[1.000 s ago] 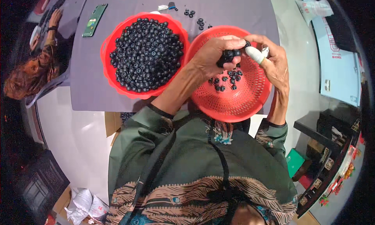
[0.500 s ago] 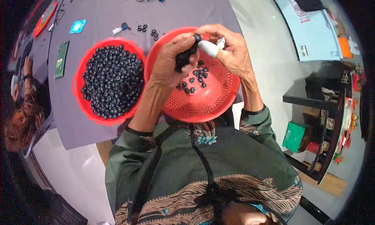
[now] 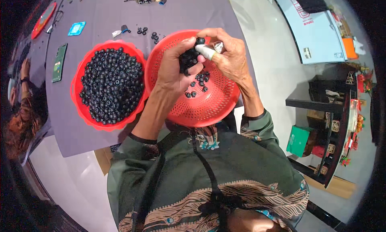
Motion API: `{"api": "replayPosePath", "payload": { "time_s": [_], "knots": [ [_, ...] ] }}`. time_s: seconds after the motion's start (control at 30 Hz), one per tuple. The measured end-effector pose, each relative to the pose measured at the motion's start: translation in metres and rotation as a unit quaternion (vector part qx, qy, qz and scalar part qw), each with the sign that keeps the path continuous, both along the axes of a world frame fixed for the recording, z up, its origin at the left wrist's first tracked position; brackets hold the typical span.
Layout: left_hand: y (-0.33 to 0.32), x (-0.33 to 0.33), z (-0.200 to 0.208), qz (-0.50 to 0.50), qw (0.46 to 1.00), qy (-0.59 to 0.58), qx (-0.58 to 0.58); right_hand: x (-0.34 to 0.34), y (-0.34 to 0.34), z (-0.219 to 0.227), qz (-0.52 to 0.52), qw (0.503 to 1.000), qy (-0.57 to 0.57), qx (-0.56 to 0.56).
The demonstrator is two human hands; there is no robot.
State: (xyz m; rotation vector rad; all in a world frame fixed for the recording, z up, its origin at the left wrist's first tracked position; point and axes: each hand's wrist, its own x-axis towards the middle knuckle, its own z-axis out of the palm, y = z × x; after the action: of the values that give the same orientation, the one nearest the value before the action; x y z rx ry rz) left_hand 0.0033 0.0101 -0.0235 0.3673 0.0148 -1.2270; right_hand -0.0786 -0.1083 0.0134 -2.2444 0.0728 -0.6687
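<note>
My left hand (image 3: 169,67) is curled around several small round black pieces (image 3: 188,63), some with a ring-shaped end. At its thumb tip, one black piece (image 3: 200,41) is pinched by my right hand (image 3: 231,57), whose thumb wears a white cover (image 3: 206,51). Another white cover (image 3: 218,46) shows on a right finger. Both hands are above a red perforated colander (image 3: 203,118), where several loose black pieces (image 3: 203,78) lie. To the left, a red scalloped basket (image 3: 76,89) holds a heaped pile of similar pieces (image 3: 112,85). Fingers partly hide the held pieces.
Behind the basket lie a green phone-like slab (image 3: 59,63), a blue packet (image 3: 76,28) and several loose black pieces (image 3: 155,36) on the grey tablecloth (image 3: 181,12). A dark shelf unit (image 3: 321,105) stands at right. Another person (image 3: 24,99) is at far left.
My right thumb has moved left toward the left hand's pieces. Both hands remain together over the colander, and the whole view has shifted slightly.
</note>
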Motion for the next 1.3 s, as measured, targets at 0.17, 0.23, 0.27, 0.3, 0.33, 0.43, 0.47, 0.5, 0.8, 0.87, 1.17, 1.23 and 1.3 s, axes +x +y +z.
{"api": "replayPosePath", "payload": {
  "time_s": [0.17, 0.23, 0.27, 0.3, 0.33, 0.43, 0.47, 0.5, 0.8, 0.87, 1.17, 1.23, 1.3],
  "knots": [
    [-0.002, 0.000, -0.001, 0.000, 1.000, -0.014, -0.010, -0.002, -0.003, -0.002, -0.009, 0.998, 0.049, 0.036],
    [-0.003, -0.001, -0.001, 0.008, 1.000, -0.022, -0.009, -0.003, -0.004, -0.002, -0.008, 0.998, 0.042, 0.040],
    [-0.002, 0.000, -0.003, 0.005, 1.000, -0.021, -0.016, -0.003, -0.003, 0.001, 0.004, 0.998, 0.047, 0.039],
    [-0.002, 0.000, -0.003, 0.003, 1.000, -0.021, -0.023, -0.003, -0.003, 0.004, 0.015, 0.998, 0.051, 0.039],
    [-0.002, 0.000, -0.002, 0.002, 0.999, -0.021, -0.024, -0.004, -0.003, 0.007, 0.015, 0.998, 0.051, 0.038],
    [-0.001, 0.000, 0.003, 0.019, 0.999, -0.034, -0.025, -0.011, -0.008, 0.020, 0.008, 0.992, 0.072, 0.103],
    [-0.001, 0.002, 0.004, 0.011, 0.998, -0.046, -0.040, -0.012, -0.011, 0.024, 0.006, 0.992, 0.072, 0.102],
    [-0.001, 0.002, 0.005, 0.003, 0.997, -0.059, -0.056, -0.013, -0.014, 0.026, 0.013, 0.993, 0.082, 0.085],
    [-0.004, 0.002, 0.004, 0.007, 0.998, -0.034, -0.057, -0.009, -0.019, 0.024, 0.015, 0.990, 0.143, -0.008],
    [-0.007, 0.004, -0.002, 0.003, 0.997, -0.014, -0.074, -0.011, -0.015, 0.030, 0.005, 0.990, 0.138, -0.021],
    [-0.013, -0.002, -0.012, 0.019, 0.998, 0.066, -0.009, -0.015, 0.011, 0.041, 0.030, 0.996, 0.040, -0.074],
    [-0.013, 0.001, -0.017, 0.015, 0.998, 0.047, -0.026, -0.011, 0.015, 0.042, 0.042, 0.998, 0.023, -0.043],
    [-0.010, 0.003, -0.019, 0.008, 0.998, 0.039, -0.050, -0.009, 0.018, 0.048, 0.042, 0.998, 0.035, -0.019]
  ]
}}
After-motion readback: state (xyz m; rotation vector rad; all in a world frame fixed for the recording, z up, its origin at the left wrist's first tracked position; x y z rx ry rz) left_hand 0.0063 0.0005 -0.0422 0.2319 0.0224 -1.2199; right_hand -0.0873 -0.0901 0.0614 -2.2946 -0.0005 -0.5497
